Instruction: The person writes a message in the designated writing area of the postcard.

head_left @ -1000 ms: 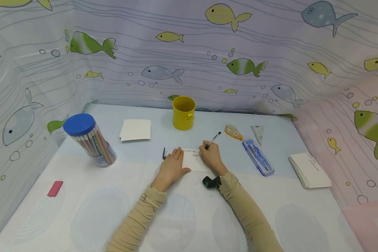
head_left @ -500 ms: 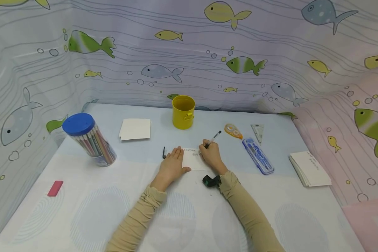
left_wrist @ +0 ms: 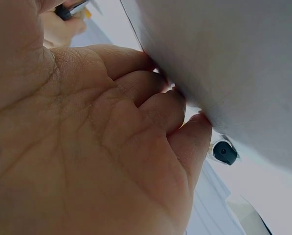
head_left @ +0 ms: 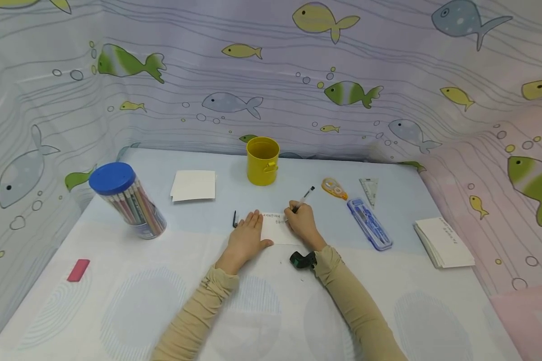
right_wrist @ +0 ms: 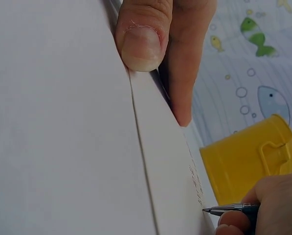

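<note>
A small white card [head_left: 277, 231] lies on the table with handwriting along its top. My left hand [head_left: 246, 236] presses flat on the card's left edge, fingers straight; its thumb [right_wrist: 142, 41] shows in the right wrist view on the card [right_wrist: 170, 166]. My right hand [head_left: 301, 224] grips a pen [head_left: 303, 197] with its tip [right_wrist: 205, 210] on the card's second written line. The left wrist view shows the palm and fingers [left_wrist: 150, 98] against the table, with a pen cap [left_wrist: 223, 152] just beyond them.
A yellow cup [head_left: 263, 161] stands behind the card. A blue-lidded pencil tub [head_left: 126, 199], a white pad [head_left: 193, 185] and a pink eraser [head_left: 79, 269] sit left. Correction tape [head_left: 334, 188], a set square [head_left: 369, 189], a blue case [head_left: 369, 223] and stacked cards [head_left: 443, 242] lie right. A black cap [head_left: 235, 219].
The pen in my right hand has shifted slightly as it writes on the card. My left hand has stayed in place.
</note>
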A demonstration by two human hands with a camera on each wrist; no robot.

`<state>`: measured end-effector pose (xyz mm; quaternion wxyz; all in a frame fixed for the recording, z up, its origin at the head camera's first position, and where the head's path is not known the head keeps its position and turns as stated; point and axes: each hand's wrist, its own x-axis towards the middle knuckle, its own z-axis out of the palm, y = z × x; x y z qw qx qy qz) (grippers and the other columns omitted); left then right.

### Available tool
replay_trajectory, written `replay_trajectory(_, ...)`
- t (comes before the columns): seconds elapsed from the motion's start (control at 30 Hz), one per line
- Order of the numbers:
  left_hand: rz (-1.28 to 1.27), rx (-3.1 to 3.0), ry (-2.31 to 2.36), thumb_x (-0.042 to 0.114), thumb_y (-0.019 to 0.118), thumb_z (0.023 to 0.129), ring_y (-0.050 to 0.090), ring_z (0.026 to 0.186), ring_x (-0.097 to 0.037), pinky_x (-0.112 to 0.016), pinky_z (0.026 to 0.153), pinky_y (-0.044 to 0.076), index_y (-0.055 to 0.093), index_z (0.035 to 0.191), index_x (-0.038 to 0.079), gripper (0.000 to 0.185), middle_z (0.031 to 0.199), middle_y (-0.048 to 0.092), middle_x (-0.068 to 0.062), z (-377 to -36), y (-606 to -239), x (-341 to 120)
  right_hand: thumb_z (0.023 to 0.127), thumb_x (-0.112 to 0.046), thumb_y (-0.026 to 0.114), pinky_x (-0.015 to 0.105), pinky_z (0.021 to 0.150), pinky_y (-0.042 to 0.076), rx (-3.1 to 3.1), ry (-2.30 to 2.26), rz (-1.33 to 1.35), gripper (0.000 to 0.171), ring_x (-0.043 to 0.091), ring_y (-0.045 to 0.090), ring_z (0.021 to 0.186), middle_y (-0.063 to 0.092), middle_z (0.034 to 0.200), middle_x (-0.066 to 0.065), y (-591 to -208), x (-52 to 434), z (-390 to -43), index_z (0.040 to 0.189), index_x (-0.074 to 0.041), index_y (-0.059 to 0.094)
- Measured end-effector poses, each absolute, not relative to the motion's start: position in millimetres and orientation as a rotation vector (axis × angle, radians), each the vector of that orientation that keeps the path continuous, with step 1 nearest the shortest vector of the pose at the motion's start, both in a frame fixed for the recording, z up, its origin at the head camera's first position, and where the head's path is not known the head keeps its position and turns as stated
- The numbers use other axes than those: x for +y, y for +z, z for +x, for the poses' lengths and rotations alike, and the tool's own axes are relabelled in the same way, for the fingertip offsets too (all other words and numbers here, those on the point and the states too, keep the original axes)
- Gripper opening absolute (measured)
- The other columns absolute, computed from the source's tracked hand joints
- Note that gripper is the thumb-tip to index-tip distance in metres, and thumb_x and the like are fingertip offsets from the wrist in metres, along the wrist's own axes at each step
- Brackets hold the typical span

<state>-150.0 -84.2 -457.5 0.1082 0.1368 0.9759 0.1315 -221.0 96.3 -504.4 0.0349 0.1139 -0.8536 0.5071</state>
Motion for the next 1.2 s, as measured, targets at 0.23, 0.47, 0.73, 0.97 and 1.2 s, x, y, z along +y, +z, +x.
replay_trajectory(0.23, 0.410, 2.867, 0.388, 0.048, 0.060, 0.091, 0.025, 0.147, -0.035, -0.048, 0.119, 0.027, 0.031, 0.147, -0.008, 0.084, 0.157, 0.025, -0.023, -150.8, -459.1, -83.1, 0.092, -0.006, 0.048, 0.018, 0.037, 0.020, -2.644, 1.575, 0.354, 0.041, 0.004, 0.023, 0.035, 0.030, 0.042, -0.006, -504.7, 98.1, -221.7, 0.056, -0.014, 0.029)
replay_trajectory(0.47, 0.404, 2.863, 0.404, 0.047, 0.060, 0.092, 0.025, 0.148, -0.035, -0.048, 0.119, 0.027, 0.031, 0.148, -0.007, 0.084, 0.158, 0.025, -0.022, -150.6, -459.9, -82.9, 0.090, -0.002, 0.048, 0.018, 0.034, 0.020, -2.540, 1.618, 0.278, 0.039, -0.002, 0.029, 0.029, 0.034, 0.039, -0.006, -505.4, 97.2, -219.7, 0.056, -0.014, 0.032)
replay_trajectory(0.73, 0.402, 2.866, 0.384, 0.047, 0.060, 0.092, 0.024, 0.148, -0.035, -0.048, 0.120, 0.027, 0.031, 0.148, -0.008, 0.083, 0.158, 0.025, -0.023, -149.2, -457.3, -84.3, 0.091, -0.005, 0.047, 0.019, 0.036, 0.019, -2.575, 1.564, 0.307, 0.039, 0.000, 0.027, 0.031, 0.032, 0.039, -0.006, -504.2, 96.0, -219.8, 0.055, -0.014, 0.032)
replay_trajectory(0.97, 0.409, 2.862, 0.387, 0.047, 0.060, 0.092, 0.025, 0.147, -0.036, -0.049, 0.119, 0.027, 0.031, 0.147, -0.008, 0.084, 0.157, 0.025, -0.023, -150.0, -460.1, -84.2, 0.090, -0.005, 0.047, 0.018, 0.035, 0.020, -2.585, 1.574, 0.307, 0.039, 0.004, 0.030, 0.032, 0.033, 0.039, -0.007, -505.0, 96.0, -219.7, 0.055, -0.014, 0.032)
replay_trajectory(1.2, 0.412, 2.873, 0.389, 0.047, 0.060, 0.092, 0.025, 0.147, -0.036, -0.049, 0.119, 0.027, 0.031, 0.147, -0.008, 0.084, 0.157, 0.025, -0.023, -150.3, -460.9, -84.6, 0.090, -0.004, 0.046, 0.019, 0.036, 0.019, -2.592, 1.541, 0.281, 0.039, 0.003, 0.028, 0.032, 0.031, 0.039, -0.007, -504.4, 94.5, -220.5, 0.056, -0.015, 0.032)
